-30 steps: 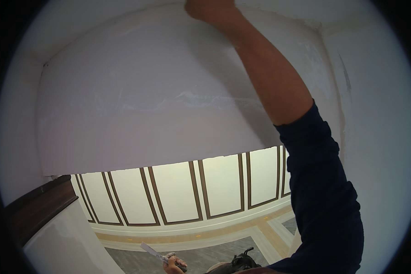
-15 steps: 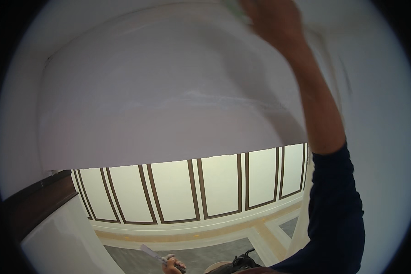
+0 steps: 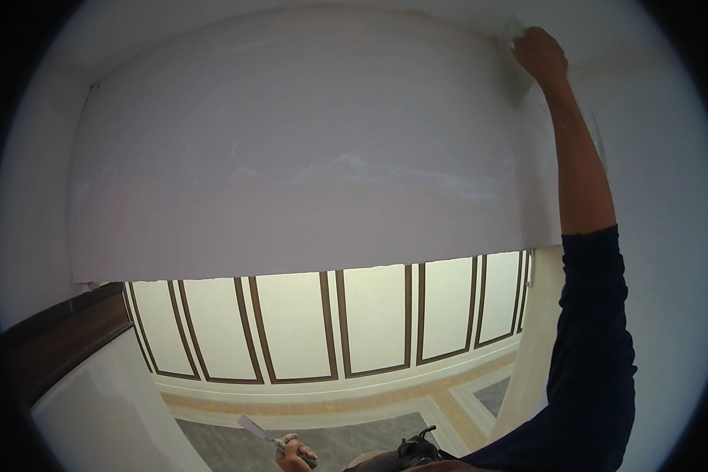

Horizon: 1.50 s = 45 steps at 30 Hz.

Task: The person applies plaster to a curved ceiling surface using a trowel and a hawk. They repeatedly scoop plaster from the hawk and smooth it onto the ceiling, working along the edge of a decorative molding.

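High at the upper right, my right hand [image 3: 544, 57] grips a pale greenish flat sheet or pad [image 3: 517, 75], held against the plastered overhead panel [image 3: 299, 118] near its right corner. At the bottom, my left hand [image 3: 293, 451] is closed around the handle of a putty knife [image 3: 256, 429], blade pointing up and left. The panel is pale pinkish grey with faint whitish streaks across it.
A dark wooden moulding [image 3: 71, 330] runs along the left wall. Beyond the panel's lower edge are white panels with brown frames [image 3: 374, 318] and a grey-and-beige patterned floor [image 3: 354, 436]. A white wall [image 3: 661, 252] rises at the right; black gear [image 3: 417, 450] shows at the bottom.
My right arm has moved rightward to the panel's corner, and the pale sheet has come into clearer view in that hand. My left hand still holds the putty knife low down.
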Tool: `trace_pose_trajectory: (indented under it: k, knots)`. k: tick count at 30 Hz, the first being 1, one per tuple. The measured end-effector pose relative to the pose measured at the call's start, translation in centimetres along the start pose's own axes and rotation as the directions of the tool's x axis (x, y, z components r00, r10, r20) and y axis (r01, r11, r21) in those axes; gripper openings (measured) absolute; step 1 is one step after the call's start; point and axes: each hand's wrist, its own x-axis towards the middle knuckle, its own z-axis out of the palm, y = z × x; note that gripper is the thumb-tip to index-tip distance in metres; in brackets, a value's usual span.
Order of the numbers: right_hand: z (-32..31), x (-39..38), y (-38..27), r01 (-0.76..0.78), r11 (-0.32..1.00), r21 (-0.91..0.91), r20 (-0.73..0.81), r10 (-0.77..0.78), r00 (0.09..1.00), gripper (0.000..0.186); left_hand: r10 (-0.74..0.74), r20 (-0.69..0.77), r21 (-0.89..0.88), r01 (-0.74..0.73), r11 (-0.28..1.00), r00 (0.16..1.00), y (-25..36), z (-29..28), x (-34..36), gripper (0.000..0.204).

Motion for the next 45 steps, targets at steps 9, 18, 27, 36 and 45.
trace_pose_trajectory:
  k: [9,18,27,36,45]
  knots:
    - [-5.8,-1.8,-22.6,0.223,0.841,0.493,-0.163,-0.162,0.973,0.017,0.007,0.037,-0.072,-0.004,0.997,0.999,-1.0,-0.9,1.0,0.018]
    - [-12.9,-5.7,-25.5,0.39,0.674,0.628,-0.223,-0.325,0.919,0.017,0.066,-0.014,-0.104,-0.067,0.992,0.998,-1.1,-3.1,-0.4,0.012]
    - [-5.1,-3.9,-24.5,0.785,0.619,0.018,-0.589,-0.628,0.509,0.026,0.107,-0.096,-0.065,-0.114,0.991,0.99,1.3,-1.1,-2.7,0.015]
    - [-0.6,-4.4,-27.4,0.699,0.69,-0.187,-0.434,-0.697,0.571,0.038,0.072,-0.108,-0.085,-0.082,0.993,0.991,-0.3,-0.8,-2.8,0.015]
    - [-8.5,-4.0,-19.3,0.334,0.941,-0.056,-0.139,-0.339,0.931,0.018,0.08,-0.152,-0.073,-0.092,0.993,0.985,-1.0,-1.4,-3.3,0.015]
